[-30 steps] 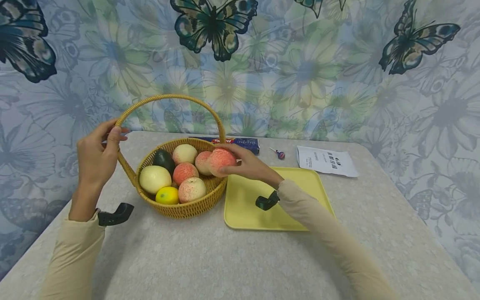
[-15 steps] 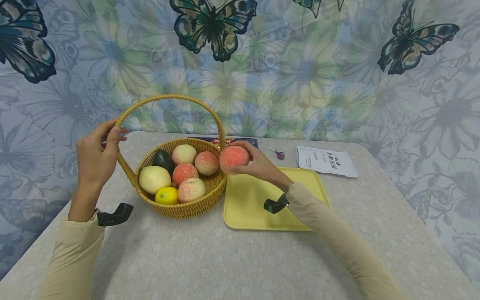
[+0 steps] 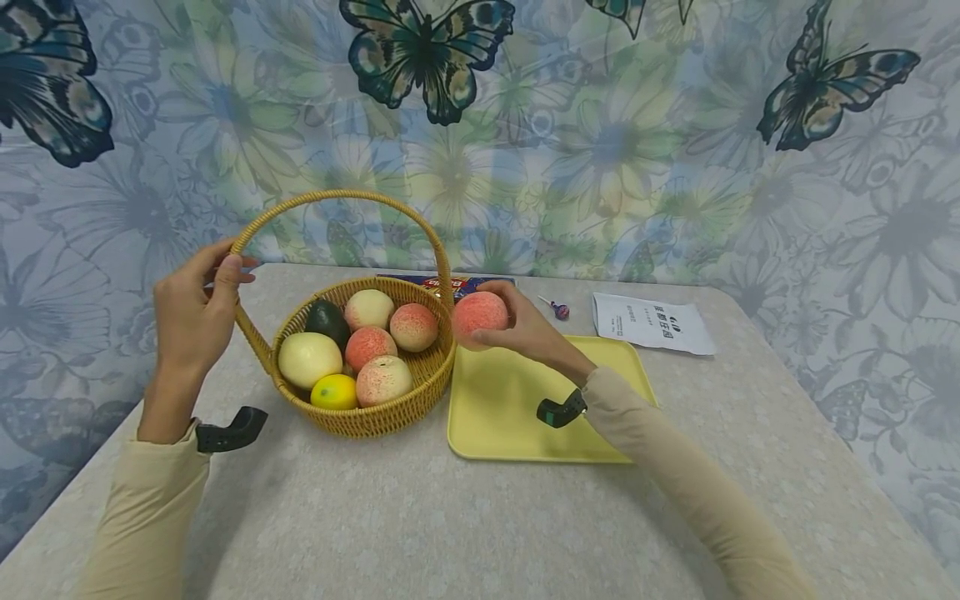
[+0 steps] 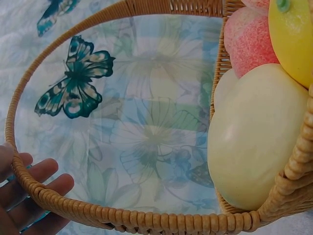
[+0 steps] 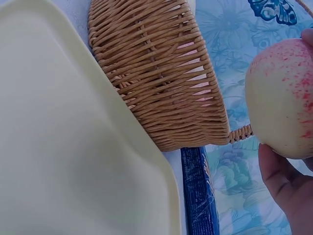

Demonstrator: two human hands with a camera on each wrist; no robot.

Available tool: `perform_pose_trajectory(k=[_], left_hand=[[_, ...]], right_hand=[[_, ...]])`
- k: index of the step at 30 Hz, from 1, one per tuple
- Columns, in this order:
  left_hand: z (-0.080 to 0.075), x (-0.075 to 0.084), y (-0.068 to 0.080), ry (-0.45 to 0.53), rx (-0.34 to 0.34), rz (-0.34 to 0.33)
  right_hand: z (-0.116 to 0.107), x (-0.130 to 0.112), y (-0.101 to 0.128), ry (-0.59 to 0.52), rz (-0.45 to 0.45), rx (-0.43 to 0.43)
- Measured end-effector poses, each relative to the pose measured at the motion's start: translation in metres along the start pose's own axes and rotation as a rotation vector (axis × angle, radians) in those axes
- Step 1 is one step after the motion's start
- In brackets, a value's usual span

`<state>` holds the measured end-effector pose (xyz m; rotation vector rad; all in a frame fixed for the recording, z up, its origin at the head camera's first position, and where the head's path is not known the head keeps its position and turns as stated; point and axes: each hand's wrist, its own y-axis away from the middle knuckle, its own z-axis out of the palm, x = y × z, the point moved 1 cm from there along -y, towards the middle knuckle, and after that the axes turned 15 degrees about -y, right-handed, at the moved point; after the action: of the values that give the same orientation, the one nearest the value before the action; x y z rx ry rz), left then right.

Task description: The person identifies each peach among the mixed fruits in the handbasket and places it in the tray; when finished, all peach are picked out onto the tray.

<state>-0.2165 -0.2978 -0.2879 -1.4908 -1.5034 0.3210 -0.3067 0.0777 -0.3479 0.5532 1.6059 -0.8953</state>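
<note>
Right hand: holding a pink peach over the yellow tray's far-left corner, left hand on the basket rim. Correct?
One thing is wrong: the left hand grips the basket's handle, not its rim, as the head view shows. The rest stands: the right hand holds the pink peach over the far-left corner of the yellow tray.

A pale yellow tray (image 5: 63, 147) fills the left side, its rim just beside the woven basket (image 5: 161, 78). Below the basket lies a dark blue packet (image 5: 198, 196). At the right edge, the right hand (image 5: 288, 188) holds a red-speckled peach (image 5: 283, 98) above the butterfly-patterned cloth (image 5: 234, 29).
</note>
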Motion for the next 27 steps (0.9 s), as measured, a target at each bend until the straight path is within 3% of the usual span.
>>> perform_pose_trajectory(k=[9, 27], left_hand=[[0.0, -0.001, 0.001, 0.007, 0.002, 0.0], [-0.002, 0.001, 0.008, 0.021, 0.021, 0.011]], right_hand=[[-0.008, 0.003, 0.005, 0.04, -0.013, -0.006], [-0.026, 0.022, 0.012, 0.12, 0.072, 0.053]])
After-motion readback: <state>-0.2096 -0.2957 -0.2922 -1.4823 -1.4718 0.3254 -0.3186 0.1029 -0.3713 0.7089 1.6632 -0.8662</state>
